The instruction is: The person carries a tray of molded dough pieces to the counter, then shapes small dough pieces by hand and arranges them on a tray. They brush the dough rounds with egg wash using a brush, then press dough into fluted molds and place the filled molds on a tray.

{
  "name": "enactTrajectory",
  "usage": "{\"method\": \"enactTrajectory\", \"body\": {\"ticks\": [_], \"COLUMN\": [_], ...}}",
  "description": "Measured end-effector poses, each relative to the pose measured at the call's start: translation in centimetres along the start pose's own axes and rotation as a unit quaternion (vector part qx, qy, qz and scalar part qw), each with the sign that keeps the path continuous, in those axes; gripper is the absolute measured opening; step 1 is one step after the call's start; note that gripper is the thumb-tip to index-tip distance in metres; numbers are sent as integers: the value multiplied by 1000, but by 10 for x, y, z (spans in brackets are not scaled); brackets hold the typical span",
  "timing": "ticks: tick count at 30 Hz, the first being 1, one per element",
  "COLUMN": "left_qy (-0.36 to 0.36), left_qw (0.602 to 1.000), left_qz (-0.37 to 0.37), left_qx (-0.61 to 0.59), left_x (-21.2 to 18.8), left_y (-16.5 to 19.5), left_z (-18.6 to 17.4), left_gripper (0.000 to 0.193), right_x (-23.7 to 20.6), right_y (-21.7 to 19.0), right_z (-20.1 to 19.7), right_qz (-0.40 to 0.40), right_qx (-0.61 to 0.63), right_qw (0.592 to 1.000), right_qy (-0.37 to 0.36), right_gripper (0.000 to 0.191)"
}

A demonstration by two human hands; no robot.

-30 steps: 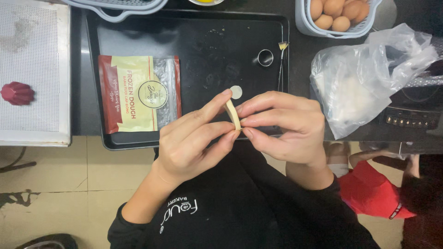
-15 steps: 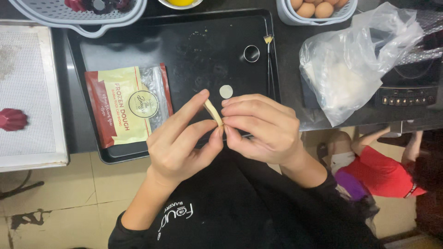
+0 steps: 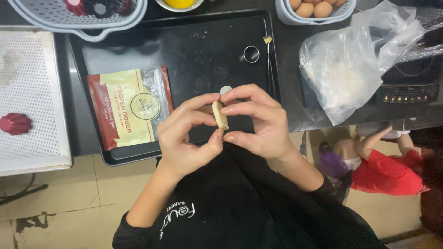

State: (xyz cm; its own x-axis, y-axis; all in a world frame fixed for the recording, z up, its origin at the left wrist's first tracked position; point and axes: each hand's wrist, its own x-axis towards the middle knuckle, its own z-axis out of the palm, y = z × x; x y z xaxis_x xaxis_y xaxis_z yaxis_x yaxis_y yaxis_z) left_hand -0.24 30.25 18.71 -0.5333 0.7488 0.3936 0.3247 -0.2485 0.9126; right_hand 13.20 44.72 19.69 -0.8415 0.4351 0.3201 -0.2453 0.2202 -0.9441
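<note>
Both hands meet just in front of the black tray [image 3: 184,50]: the left hand [image 3: 187,138] and right hand [image 3: 258,120] pinch a small strip of dough [image 3: 220,115] edge-on between fingertips, seemingly to shape it. On the tray lie a dough packet [image 3: 127,108], a round dough piece [image 3: 225,90] and a metal ring cutter [image 3: 251,54]. Beyond the tray sits a bowl of eggs [image 3: 314,9].

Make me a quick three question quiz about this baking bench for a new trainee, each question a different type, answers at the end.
1. True or false: both hands pinch the pale dough piece.
2. The metal ring cutter lies on: A) the black tray B) the white perforated sheet C) the plastic bag
3. Fill in: the small red mould sits on the ______ sheet.

Key: 1 true; 2 A; 3 white perforated
</note>
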Motion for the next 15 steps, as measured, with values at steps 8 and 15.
{"method": "enactTrajectory", "body": {"ticks": [8, 15], "left_qy": [-8, -26], "left_qw": [994, 976], "left_qz": [-18, -76], "left_qx": [-104, -201], "left_x": [-6, -22], "left_y": [-17, -44], "left_z": [23, 49], "left_gripper": [22, 21], "right_x": [-18, -35], "right_y": [12, 13], "right_z": [9, 3], "right_qz": [-78, -36], "right_qx": [-160, -198], "right_qw": [978, 970], "right_qy": [110, 139], "right_gripper": [14, 11]}}
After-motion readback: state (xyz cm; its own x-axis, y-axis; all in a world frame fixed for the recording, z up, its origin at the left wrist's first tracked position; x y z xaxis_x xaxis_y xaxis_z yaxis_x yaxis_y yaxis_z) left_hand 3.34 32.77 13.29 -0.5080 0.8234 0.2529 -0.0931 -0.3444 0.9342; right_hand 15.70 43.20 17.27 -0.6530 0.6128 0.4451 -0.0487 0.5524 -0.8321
